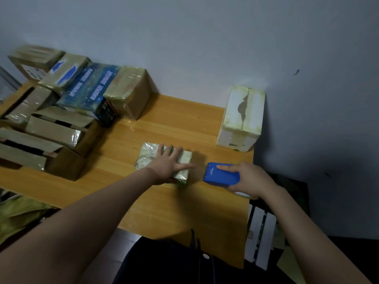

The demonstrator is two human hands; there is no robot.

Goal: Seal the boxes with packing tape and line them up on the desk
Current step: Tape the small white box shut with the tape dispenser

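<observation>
A small flat box [147,155] wrapped in shiny tape lies near the middle of the wooden desk [164,206]. My left hand [170,162] presses flat on its top, fingers straight and spread. Just right of the box, my right hand [249,179] grips a blue tape dispenser [221,175], its front edge pointing at the box. A thin strip of clear tape seems to stretch between box and dispenser. A white taped box [242,117] stands upright at the desk's far right corner.
Several cardboard boxes [51,128], some with open flaps, are piled on the desk's left side, with a dark blue printed box [90,91] and a taped brown box [129,93] behind. A grey wall rises at the back. Dark bags and white cartons [262,234] sit below the desk's right edge.
</observation>
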